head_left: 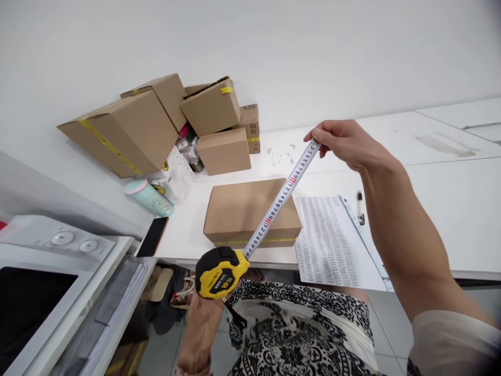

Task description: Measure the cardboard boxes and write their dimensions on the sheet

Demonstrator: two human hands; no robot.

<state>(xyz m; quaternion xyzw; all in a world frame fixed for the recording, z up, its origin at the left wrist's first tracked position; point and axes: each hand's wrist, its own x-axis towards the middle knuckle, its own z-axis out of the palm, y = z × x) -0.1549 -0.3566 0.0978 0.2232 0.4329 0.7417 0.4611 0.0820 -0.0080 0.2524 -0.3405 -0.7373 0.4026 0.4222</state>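
My left hand holds a yellow and black tape measure at the table's front edge; the case hides most of its fingers. From the case a white blade with black and red numbers runs up and to the right. My right hand pinches the blade's far end between thumb and fingers. Beneath the stretched blade, a closed brown cardboard box with yellow tape low on its front side lies on the white table. Whether the blade touches the box I cannot tell.
Several cardboard boxes are piled at the back left, beside a mint-green tumbler and a dark phone. Printed sheets overhang the front edge on the right, near a pen. A white microwave stands at the left.
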